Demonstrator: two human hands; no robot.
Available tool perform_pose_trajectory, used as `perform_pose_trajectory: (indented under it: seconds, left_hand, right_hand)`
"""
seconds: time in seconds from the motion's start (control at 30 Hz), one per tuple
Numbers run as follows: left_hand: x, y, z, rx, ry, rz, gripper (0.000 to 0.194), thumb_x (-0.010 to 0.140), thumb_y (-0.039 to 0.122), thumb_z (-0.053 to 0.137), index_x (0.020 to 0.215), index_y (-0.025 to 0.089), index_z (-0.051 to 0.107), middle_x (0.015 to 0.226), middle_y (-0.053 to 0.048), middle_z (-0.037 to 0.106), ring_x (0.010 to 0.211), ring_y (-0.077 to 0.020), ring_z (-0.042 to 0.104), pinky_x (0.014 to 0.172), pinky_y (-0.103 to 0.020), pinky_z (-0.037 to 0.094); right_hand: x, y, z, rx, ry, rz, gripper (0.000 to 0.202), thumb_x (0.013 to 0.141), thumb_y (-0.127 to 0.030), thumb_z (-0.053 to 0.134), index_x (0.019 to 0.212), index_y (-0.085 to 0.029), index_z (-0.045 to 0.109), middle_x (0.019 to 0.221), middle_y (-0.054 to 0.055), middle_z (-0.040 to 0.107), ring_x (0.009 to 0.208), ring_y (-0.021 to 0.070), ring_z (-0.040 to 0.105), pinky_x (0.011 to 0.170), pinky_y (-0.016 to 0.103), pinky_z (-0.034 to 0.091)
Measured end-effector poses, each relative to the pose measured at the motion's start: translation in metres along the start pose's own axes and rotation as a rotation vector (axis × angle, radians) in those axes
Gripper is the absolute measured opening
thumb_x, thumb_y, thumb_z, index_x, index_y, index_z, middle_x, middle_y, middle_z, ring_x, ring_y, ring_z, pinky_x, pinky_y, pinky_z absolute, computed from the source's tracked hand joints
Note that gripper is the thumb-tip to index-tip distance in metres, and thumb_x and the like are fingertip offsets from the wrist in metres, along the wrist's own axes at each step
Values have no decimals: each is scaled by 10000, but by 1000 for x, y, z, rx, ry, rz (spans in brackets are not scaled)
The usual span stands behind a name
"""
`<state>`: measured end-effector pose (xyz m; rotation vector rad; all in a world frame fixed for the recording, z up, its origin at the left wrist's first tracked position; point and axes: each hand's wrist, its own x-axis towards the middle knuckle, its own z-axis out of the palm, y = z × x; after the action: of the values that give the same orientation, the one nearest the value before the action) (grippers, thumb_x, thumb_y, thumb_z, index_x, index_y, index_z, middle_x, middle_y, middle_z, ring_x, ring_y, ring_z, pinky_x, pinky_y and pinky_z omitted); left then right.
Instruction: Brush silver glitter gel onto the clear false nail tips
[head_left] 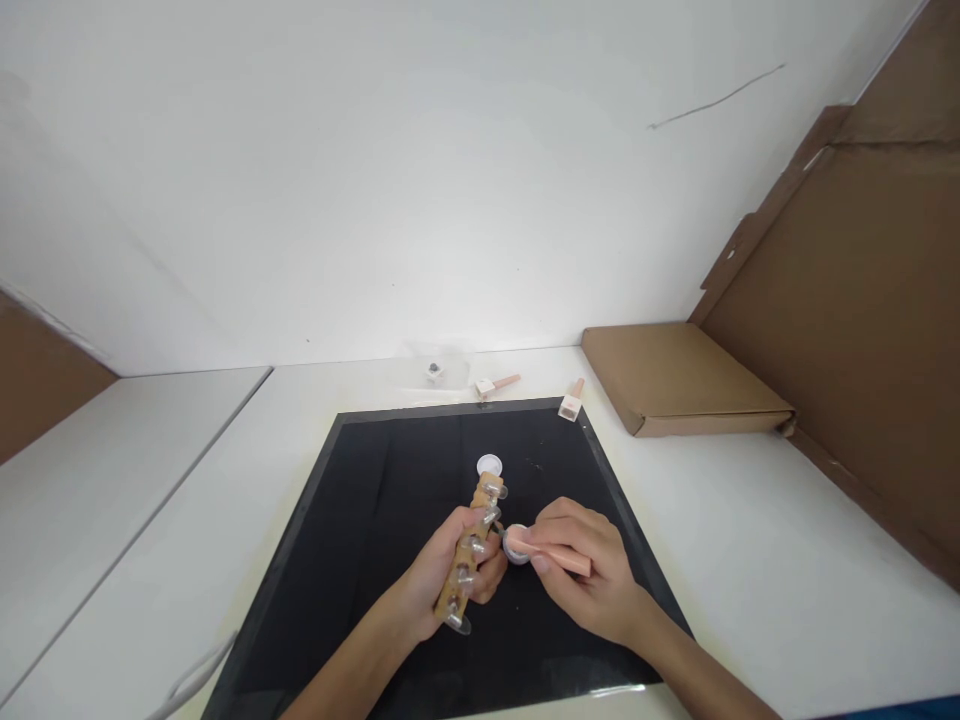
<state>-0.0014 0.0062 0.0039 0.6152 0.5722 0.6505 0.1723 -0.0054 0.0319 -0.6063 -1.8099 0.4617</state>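
My left hand (429, 570) is wrapped round a notched wooden strip (484, 492), held tilted over the black mat (360, 530). Several clear nail tips (474, 544) stick out along its right side. Between my hands is a small round white-rimmed jar (513, 553), close to my left fingertips; whether they touch it I cannot tell. My right hand (600, 575) grips the pink handle of a nail polish brush (566, 558) between thumb and fingers. The handle's narrow end is over the jar, and the bristles are hidden. A white round lid (489, 465) lies just beyond the strip.
Two white-labelled polish bottles with pink caps (507, 382) (571, 404) lie at the mat's far edge. Beside them is a clear plastic piece (454, 374) with a small dark-topped item. A flat cardboard box (682, 375) sits at right; a white cable (199, 675) runs at left.
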Motion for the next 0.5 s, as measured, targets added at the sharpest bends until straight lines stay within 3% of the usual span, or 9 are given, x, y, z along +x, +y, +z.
perform_pose_trajectory:
  seconds: [0.2, 0.5]
  left_hand:
    - [0, 0, 1, 5, 3, 0, 373, 824, 412, 424, 524, 189, 417, 358, 58, 339, 359, -72, 224, 415, -232, 182]
    - [-5, 3, 3, 58, 143, 11, 382, 825, 419, 433, 627, 126, 577, 456, 35, 387, 421, -71, 277, 424, -205, 208]
  right_hand:
    - [0, 0, 0, 3, -31, 23, 202, 804, -78, 560, 956, -180, 646, 715, 38, 651, 603, 138, 610, 533, 229, 493]
    - [2, -2, -1, -109, 130, 158, 152, 813, -73, 541, 854, -187, 634, 697, 38, 624, 587, 153, 572, 511, 261, 482]
